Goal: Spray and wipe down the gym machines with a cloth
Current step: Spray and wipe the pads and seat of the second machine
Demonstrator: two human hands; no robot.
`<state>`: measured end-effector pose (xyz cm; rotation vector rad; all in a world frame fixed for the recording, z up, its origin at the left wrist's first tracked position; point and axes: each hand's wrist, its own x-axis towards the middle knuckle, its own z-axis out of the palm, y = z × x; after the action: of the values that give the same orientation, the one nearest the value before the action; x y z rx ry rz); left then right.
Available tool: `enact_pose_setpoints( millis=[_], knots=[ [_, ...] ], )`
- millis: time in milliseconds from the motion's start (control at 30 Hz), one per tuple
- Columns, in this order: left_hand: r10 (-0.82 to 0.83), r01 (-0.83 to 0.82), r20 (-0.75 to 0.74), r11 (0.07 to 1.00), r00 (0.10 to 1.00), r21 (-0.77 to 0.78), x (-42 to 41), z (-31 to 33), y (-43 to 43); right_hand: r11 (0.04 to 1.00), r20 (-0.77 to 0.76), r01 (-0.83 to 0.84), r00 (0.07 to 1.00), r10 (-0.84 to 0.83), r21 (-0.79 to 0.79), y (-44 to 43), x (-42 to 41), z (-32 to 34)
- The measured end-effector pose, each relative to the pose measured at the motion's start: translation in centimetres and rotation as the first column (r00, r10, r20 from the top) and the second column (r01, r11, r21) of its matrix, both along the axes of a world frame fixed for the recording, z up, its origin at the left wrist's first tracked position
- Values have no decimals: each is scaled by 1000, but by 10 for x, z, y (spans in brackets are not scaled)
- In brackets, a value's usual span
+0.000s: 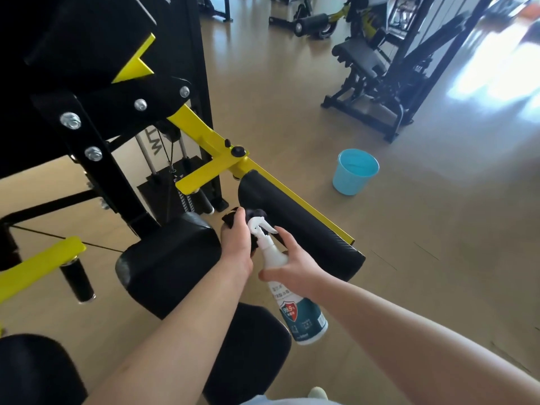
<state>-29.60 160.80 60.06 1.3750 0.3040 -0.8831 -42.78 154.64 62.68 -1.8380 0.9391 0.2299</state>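
Observation:
My left hand [236,244] grips a bunched dark cloth [255,214] just in front of a long black arm pad [295,226] on a yellow bar [295,197] of the black and yellow gym machine. My right hand [293,266] holds a white spray bottle [292,293] by its neck, index finger reaching toward the trigger, nozzle pointing at the cloth. The bottle has a teal label with a red shield. A second black pad [169,258] sits left of my left hand, and the black seat [248,343] lies under my forearms.
A light blue bucket [355,172] stands on the tan floor to the right of the machine. A weight stack [175,188] with cable sits behind the pads. More black benches and machines [377,71] stand at the back right. A yellow handle bar [38,267] juts in from the left.

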Motion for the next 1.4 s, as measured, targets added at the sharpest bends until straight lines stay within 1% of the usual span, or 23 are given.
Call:
enact_pose_setpoints(
  millis=[33,133,200,300,400,533,633,867,1000,1067,1133,1233,1400],
  knots=[
    [7,-7,9,1000,1000,5,3,-1,-1,1000,5,11,1000,-11,11,1,5,2],
    [-3,3,-44,1000,999,6,11,-4,0,999,16,28,999,-28,42,2,19,10],
    [-23,23,-34,1000,999,-2,14,-9,0,999,24,26,999,-27,46,3,27,14],
    [-10,8,-53,999,999,-51,18,-13,0,999,23,27,999,-28,42,3,33,19],
    [-13,9,-71,998,997,-56,19,-16,-1,999,7,13,1000,-13,49,1,31,18],
    [28,-32,-74,997,997,-63,15,-18,-1,991,33,6,999,-10,133,-3,24,13],
    [59,-66,-91,995,994,-79,12,-19,-2,980,42,33,998,-42,197,-5,13,10],
    [51,-53,-45,998,998,-39,-1,-18,-4,925,58,106,989,-137,366,-14,-19,0],
    [-4,4,-18,1000,1000,-9,-11,-27,-8,919,69,147,980,-184,365,-17,-39,-5],
    [17,-17,-20,1000,1000,-11,-19,-26,-10,913,66,168,976,-207,371,-21,-51,-6],
    [35,-35,-27,999,999,-14,-27,-29,-15,896,75,176,971,-225,407,-26,-64,-8],
    [20,-20,-5,1000,1000,-6,-42,-30,-19,866,108,168,963,-246,471,-33,-84,-7],
    [-43,44,8,998,999,-35,-66,-31,-21,860,117,180,957,-265,478,-39,-112,-5]
  ],
)
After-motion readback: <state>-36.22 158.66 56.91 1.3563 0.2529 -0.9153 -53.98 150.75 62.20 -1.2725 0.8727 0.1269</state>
